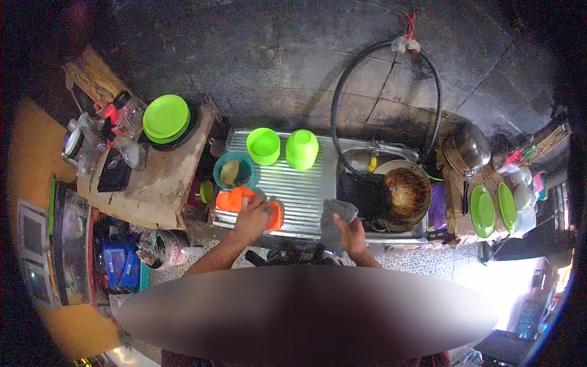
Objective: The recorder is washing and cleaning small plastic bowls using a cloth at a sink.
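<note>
My left hand (252, 220) is over the left end of the ribbed metal drainboard (302, 192), its fingers bent down among orange plastic containers (241, 200). One orange container (275, 217) sits against its fingers; blur hides whether they grip it. A grey cloth (338, 218) hangs from my right hand (354, 236), pinched between thumb and fingers, at the drainboard's front right beside the sink. Behind my left hand is a teal bowl (234, 158) with a pale sponge-like piece (229, 172) inside. Farther back stand stacked green bowls (263, 146) and upturned green bowls (301, 149).
A blackened wok (406, 195) fills much of the sink, under a black hose (337, 101) looped from the wall. Green plates (166, 116) lie on the left wooden table (158, 183). More green plates (483, 211) and a metal pot (472, 147) occupy the right side.
</note>
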The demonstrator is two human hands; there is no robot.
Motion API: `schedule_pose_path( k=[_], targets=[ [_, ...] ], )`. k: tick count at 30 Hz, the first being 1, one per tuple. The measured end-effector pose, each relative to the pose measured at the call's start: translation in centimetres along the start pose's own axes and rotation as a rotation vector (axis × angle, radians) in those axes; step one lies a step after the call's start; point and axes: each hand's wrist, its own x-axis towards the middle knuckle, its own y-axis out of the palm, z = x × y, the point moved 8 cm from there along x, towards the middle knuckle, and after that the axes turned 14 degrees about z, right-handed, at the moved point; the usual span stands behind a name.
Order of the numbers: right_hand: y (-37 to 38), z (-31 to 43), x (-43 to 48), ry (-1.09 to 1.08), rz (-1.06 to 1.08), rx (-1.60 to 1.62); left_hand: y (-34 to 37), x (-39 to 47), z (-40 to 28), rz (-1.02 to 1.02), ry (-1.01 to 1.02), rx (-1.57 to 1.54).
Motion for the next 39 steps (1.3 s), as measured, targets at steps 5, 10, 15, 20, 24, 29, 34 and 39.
schedule_pose_path(
  k=[5,10,15,20,24,29,34,39],
  targets=[
    [-2.1,-2.2,0.9,-0.004,-0.028,0.045,-0.8,0.7,-0.1,0.051,0.005,-0.114],
    [-0.7,0.0,0.8,-0.065,0.035,0.132,-2.9,0.3,-1.3,0.031,0.075,-0.358],
    [-1.1,-0.4,0.9,-0.065,0.005,0.016,0.3,2.7,-1.4,0.254,0.103,-0.095],
    [-1.9,0.1,0.5,-0.101,-0.042,-0.068,-2.3,2.9,-1.3,0.219,0.105,-0.169],
    [-3.1,1.0,-0.4,0.002,-0.134,0.122,-7.3,3.7,-0.7,-0.061,0.084,-0.678],
    [-0.1,8.1,0.3,-0.456,-0.316,-0.067,-7.6,8.5,-8.3,0.178,0.337,-2.680],
    [5.4,16.9,-0.1,-0.951,0.107,-1.292,-11.0,8.8,-14.9,0.334,0.242,-3.060],
    [0.0,16.3,1.1,-0.976,-0.030,-1.105,-9.4,12.1,-17.7,0.557,0.910,-3.060]
  ],
)
